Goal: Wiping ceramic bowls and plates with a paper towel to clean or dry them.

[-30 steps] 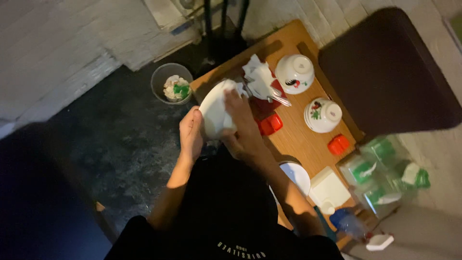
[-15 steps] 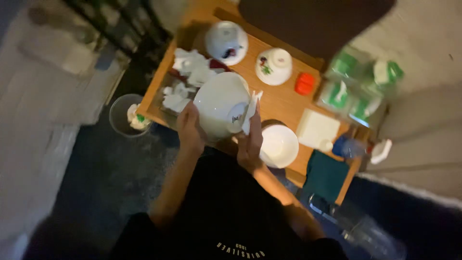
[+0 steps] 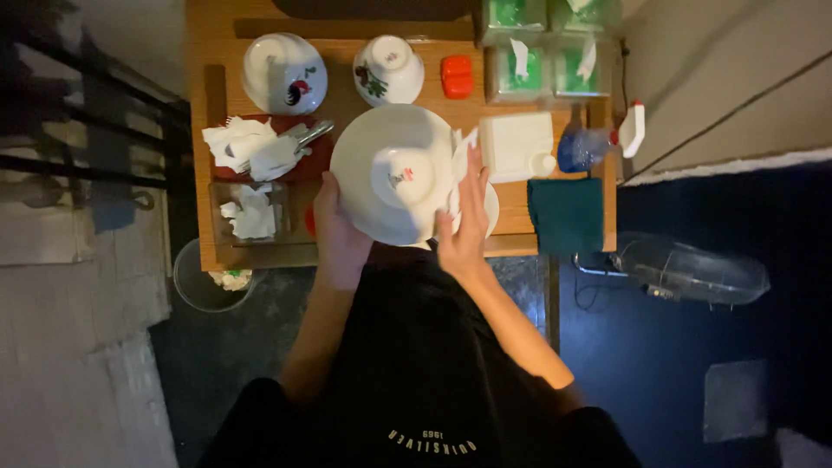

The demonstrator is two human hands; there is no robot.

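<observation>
The bowl [image 3: 394, 173] now sits frame-centre, upturned; left hand [image 3: 340, 234] grips its rim, right hand [image 3: 464, 227] presses a tissue [image 3: 459, 165] against it.

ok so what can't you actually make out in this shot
- Head view: the inside of the upturned bowl faces away from the camera.
- The plate lies mostly hidden under the bowl and the right hand.
- Left hand: its fingers go behind the bowl's rim, so the grip is unclear.
- The tissue under the right hand is partly covered.
- The green packs are cut off by the top edge.
- The bin contents are too dim and small.
</observation>
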